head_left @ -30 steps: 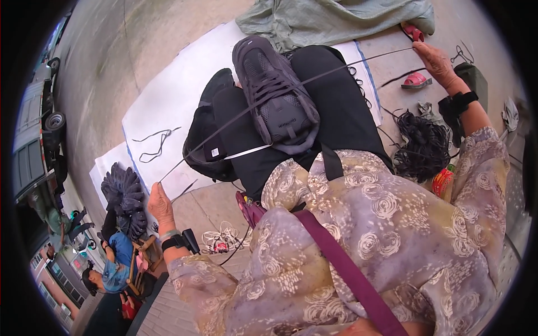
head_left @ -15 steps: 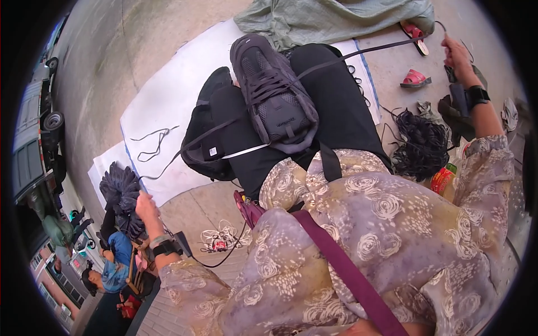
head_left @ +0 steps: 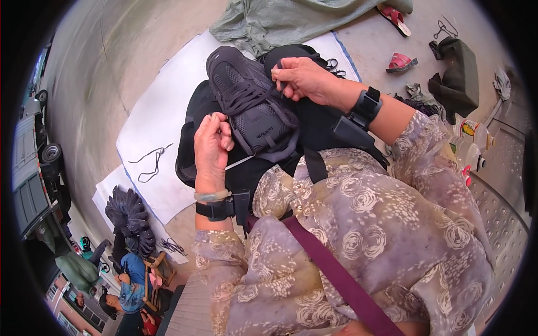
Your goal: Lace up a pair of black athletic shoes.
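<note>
A dark grey sneaker (head_left: pixel 263 126) with crossed black laces rests on my lap between my black-clad thighs, its toe pointing away from me. At the shoe's left side, my left hand (head_left: pixel 213 143) is closed, fingers curled in a pinch on a shoelace end that is mostly hidden. On the right side, by the lacing, my right hand (head_left: pixel 308 80) pinches a dark shoelace (head_left: pixel 278 84) between thumb and fingers. A thin white strip shows under the shoe near my left wrist. Another black shoe or pouch partly shows beneath it.
A white sheet (head_left: pixel 151 123) with a loose black lace lies under me. A grey-green cloth (head_left: pixel 297 19) is ahead. Pink sandals (head_left: pixel 401 62) and a dark bag (head_left: pixel 457 78) lie right. A bundle of dark laces (head_left: pixel 131 218) and a seated person (head_left: pixel 131 280) are at left.
Both hands have come in from wide apart, where the laces were stretched out to each side, to beside the shoe. The view has shifted slightly.
</note>
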Demonstrator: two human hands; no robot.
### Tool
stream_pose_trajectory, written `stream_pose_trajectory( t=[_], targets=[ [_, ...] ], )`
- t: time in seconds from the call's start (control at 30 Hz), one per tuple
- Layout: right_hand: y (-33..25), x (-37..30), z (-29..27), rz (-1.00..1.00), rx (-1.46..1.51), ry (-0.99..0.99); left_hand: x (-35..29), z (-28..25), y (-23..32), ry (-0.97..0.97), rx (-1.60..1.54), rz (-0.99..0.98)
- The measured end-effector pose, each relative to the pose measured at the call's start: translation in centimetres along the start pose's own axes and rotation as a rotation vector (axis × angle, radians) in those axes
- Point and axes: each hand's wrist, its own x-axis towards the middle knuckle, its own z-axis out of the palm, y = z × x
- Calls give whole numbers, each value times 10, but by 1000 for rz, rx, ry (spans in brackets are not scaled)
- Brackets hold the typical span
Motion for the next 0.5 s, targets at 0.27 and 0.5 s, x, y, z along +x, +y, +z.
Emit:
stream_pose_trajectory(
  t=[0.27, 0.5],
  targets=[
    [18, -4, 4, -274, 24, -39, -12, 11, 1, 292, 371, 288],
    [26, 1, 6, -384, 43, -44, -24, 47, 9, 72, 505, 214]
  ],
)
